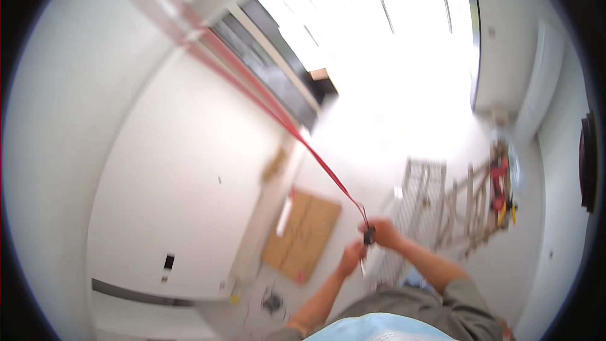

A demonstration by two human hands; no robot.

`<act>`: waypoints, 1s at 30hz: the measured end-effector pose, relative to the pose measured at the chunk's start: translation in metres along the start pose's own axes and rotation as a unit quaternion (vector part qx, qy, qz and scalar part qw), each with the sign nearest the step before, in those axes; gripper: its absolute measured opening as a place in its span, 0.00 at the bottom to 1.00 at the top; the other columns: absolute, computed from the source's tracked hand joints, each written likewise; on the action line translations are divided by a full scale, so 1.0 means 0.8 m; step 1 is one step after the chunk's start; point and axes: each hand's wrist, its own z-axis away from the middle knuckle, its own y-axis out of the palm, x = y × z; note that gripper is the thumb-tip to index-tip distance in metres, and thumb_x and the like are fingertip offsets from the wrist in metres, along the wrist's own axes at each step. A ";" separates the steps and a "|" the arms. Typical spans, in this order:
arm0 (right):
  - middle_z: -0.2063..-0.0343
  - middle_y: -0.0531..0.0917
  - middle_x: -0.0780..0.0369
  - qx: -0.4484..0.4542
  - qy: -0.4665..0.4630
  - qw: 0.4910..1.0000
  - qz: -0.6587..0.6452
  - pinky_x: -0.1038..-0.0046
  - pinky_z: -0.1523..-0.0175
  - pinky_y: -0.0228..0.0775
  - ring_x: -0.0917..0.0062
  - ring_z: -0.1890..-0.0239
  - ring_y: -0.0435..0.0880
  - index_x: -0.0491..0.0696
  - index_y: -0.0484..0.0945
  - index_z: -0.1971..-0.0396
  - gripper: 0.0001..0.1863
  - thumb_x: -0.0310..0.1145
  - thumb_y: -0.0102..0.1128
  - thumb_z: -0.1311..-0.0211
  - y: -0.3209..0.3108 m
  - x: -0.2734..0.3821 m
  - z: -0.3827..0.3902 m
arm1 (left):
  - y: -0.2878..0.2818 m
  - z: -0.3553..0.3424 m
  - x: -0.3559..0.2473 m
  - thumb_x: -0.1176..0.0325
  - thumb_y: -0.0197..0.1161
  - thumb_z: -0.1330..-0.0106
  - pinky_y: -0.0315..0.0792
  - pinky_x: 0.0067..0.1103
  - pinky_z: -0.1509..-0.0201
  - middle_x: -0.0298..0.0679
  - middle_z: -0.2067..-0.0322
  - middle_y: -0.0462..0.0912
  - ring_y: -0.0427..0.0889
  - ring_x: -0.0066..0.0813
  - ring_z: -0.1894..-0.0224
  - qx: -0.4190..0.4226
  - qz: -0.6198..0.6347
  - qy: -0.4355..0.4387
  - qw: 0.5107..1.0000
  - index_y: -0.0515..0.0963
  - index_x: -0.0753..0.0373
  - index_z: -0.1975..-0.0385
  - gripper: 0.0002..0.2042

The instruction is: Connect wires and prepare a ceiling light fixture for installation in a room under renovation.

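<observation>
A red cable pair runs from the upper left down to my hands, blurred at its far end. My right hand is closed on a small black object where the cables end in thin loops. My left hand, just below it and to the left, is closed on thin wire ends hanging under the black object; fine detail at the fingertips is blurred.
A flat cardboard sheet lies on the floor at lower left, near a dark coiled item. To the right are a metal rack-like platform and a ladder with red and yellow tools. White walls flank a bright window.
</observation>
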 end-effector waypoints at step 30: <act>0.61 0.83 0.49 0.090 0.236 0.965 0.070 0.59 0.49 0.73 0.55 0.55 0.83 0.41 0.77 0.60 0.16 0.34 0.65 0.44 -0.038 0.073 0.109 | 0.066 -0.026 -0.060 0.68 0.58 0.27 0.76 0.19 0.62 0.35 0.70 0.80 0.80 0.23 0.67 -0.107 0.066 -0.080 0.989 0.79 0.68 0.53 0.11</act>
